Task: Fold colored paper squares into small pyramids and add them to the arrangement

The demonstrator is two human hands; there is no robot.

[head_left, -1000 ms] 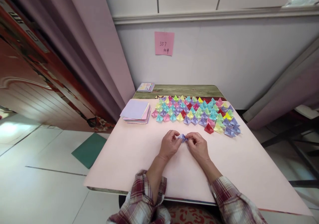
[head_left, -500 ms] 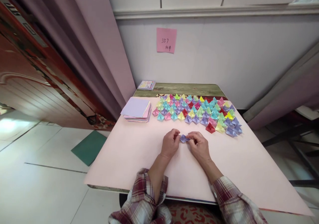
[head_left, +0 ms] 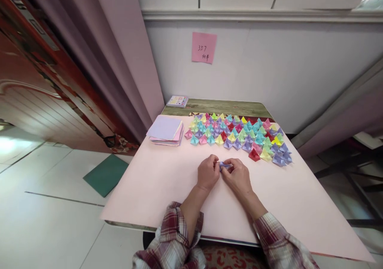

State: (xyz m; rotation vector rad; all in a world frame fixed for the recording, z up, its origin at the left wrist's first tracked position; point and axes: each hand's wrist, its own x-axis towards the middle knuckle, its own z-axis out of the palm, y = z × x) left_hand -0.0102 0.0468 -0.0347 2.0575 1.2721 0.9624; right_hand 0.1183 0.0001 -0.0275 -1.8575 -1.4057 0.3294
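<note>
A small purple folded-paper piece (head_left: 224, 165) is between my two hands over the middle of the pink-covered table. My left hand (head_left: 208, 172) pinches its left end, with fingertips closed. From the other side, my right hand (head_left: 237, 175) holds it between thumb and fingers. Much of the paper is hidden behind the fingers. Beyond my hands, several rows of folded paper pieces (head_left: 239, 135) in purple, blue, pink, yellow, green and red stand close together. To the left of them lies a stack of square coloured paper (head_left: 164, 128), with a lilac sheet on top.
A small printed pack (head_left: 177, 101) rests at the table's far left corner. The pink table cover (head_left: 143, 189) reaches the front edge near my forearms. A pink note (head_left: 204, 47) is stuck to the wall. On the floor at left lies a green square (head_left: 106, 174).
My hands have drawn closer together around the purple paper, and more of it is covered by my fingers. The whole view has shifted slightly.
</note>
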